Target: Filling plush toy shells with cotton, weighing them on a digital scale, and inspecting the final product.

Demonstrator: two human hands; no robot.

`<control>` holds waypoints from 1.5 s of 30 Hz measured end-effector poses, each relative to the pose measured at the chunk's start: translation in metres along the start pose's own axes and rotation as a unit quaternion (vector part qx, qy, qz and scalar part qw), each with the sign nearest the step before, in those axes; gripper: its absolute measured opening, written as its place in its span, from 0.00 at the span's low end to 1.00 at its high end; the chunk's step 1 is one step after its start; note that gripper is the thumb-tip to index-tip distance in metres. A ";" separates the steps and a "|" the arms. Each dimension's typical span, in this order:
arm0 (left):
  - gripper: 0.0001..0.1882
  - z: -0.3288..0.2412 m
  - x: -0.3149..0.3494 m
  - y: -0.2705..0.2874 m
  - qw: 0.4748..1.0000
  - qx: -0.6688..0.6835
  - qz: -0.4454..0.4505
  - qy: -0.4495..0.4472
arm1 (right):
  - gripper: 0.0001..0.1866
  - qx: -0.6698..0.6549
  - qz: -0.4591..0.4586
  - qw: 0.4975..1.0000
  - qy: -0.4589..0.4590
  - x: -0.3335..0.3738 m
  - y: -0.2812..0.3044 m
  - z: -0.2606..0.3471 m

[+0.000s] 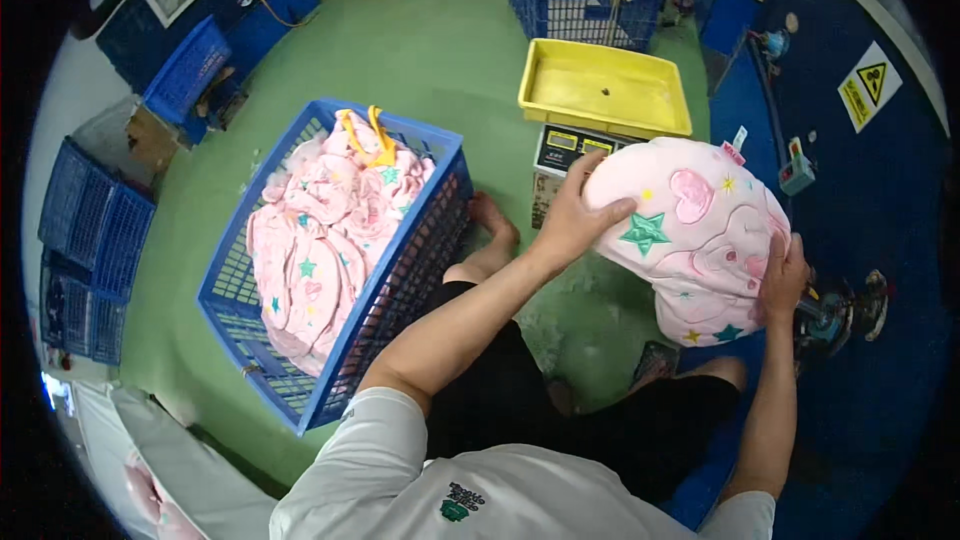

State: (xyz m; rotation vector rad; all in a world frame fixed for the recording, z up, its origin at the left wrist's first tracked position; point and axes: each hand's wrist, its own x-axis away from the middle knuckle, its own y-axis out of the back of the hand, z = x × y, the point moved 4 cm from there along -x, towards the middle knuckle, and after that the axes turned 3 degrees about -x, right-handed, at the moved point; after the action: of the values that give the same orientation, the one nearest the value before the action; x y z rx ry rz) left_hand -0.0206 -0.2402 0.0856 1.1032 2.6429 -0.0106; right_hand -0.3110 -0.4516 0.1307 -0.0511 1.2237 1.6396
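Between my two hands is a plump pink plush toy point(712, 265) with stitched hearts, stars and a face. My left hand point(578, 215) grips its upper left edge, thumb across the front near a green star. Closed on the lower right edge is my right hand point(784, 280), with its fingertips partly hidden. Just beyond that hand, a metal nozzle-like fitting point(825, 318) juts from the blue machine; I cannot tell whether the toy touches it. To my left, a blue plastic basket point(408, 310) holds a heap of limp pink plush covers point(310, 250) with matching stars.
A yellow tray point(605, 85) rests on a weighing scale point(562, 147) ahead of me, partly behind the toy. Farther off stands another blue crate point(580, 10). The blue machine panel point(800, 130) rises close on my right. Stacked blue crates point(90, 230) line the far left.
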 end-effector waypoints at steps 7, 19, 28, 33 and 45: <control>0.41 0.015 0.042 -0.005 0.990 0.072 0.063 0.101 | 0.17 -0.031 0.026 0.998 0.054 0.001 0.001 0.005; 0.41 -0.003 0.015 -0.006 0.985 0.108 0.070 0.111 | 0.18 -0.015 0.000 1.000 0.005 -0.005 0.003 0.009; 0.46 0.003 0.028 -0.005 0.996 0.059 0.058 0.043 | 0.23 0.088 0.003 0.995 -0.054 -0.022 -0.006 -0.005; 0.45 -0.012 0.031 -0.002 0.991 0.069 0.061 0.101 | 0.26 0.066 0.106 0.984 -0.128 -0.012 -0.008 -0.003; 0.37 -0.007 -0.006 -0.009 0.990 0.096 0.022 0.104 | 0.27 0.002 -0.029 0.996 -0.087 -0.018 -0.008 -0.003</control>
State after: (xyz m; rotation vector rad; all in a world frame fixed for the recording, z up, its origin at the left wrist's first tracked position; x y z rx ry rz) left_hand -0.0245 -0.2495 0.0927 1.2873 2.8499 -0.1509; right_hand -0.2986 -0.4666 0.1334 0.0571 1.0815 1.5572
